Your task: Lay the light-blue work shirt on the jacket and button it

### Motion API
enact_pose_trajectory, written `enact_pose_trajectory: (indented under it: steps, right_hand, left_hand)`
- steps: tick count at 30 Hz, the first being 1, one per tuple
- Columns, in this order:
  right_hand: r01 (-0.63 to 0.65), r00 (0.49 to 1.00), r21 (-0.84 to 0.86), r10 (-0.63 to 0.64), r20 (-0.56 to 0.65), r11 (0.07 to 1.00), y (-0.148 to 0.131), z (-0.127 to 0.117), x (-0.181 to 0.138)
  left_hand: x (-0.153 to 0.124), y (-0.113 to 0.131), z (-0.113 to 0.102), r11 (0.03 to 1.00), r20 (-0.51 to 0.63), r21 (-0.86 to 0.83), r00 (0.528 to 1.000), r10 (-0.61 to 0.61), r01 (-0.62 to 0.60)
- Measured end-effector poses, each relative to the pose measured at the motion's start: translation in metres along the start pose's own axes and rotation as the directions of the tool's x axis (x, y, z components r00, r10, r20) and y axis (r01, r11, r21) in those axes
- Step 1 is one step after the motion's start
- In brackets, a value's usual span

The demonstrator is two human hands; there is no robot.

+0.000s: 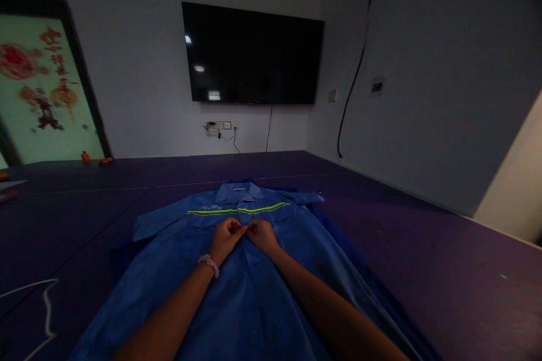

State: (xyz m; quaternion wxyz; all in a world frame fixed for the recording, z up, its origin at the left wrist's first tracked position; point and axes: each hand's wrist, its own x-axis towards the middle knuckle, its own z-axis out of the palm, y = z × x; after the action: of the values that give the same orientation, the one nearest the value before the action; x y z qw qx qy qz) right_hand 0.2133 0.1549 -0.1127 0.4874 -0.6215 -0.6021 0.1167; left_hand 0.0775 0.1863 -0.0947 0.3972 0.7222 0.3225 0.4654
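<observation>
A blue short-sleeved work shirt point(169, 271) lies spread on its back, collar away from me, with a yellow-green stripe across the chest. My left hand point(227, 235), a pink band around its wrist, pinches the shirt's front placket just below the stripe. Meeting it at the same spot, my right hand point(260, 235) also has its fingertips closed on the placket. The fingertips of both hands touch or nearly touch, and whatever button lies between them is hidden. Darker blue cloth point(359, 259) shows beneath the shirt on the right side.
The shirt rests on a dark purple floor point(423, 271). A white cable point(47, 304) lies at the left. Small orange objects point(86, 157) stand by the glass door. A television point(254, 56) hangs on the far wall, and a black cable point(351, 90) dangles at the right.
</observation>
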Motion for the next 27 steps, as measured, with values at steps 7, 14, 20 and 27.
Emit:
enact_pose_trajectory:
  steps: [7,14,20,27]
  right_hand:
    - [0.002,1.0,-0.013,-0.002,0.004,1.0,-0.006,-0.001,-0.003]
    - [0.016,0.999,-0.029,-0.015,0.03,0.999,-0.008,-0.003,-0.003]
    - [0.03,0.998,-0.061,-0.028,0.048,0.998,-0.008,-0.003,-0.004]
    - [0.043,0.997,-0.102,-0.036,0.064,0.994,-0.011,-0.004,-0.004]
  left_hand:
    - [0.004,-0.009,0.001,1.0,-0.033,0.01,0.999,0.002,-0.002]
    - [0.005,-0.01,0.0,0.999,-0.025,0.008,0.999,0.034,-0.034]
    - [0.005,-0.011,0.002,0.999,-0.03,0.023,0.999,0.04,-0.039]
    - [0.004,-0.009,0.001,0.992,-0.022,0.129,1.0,0.015,-0.012]
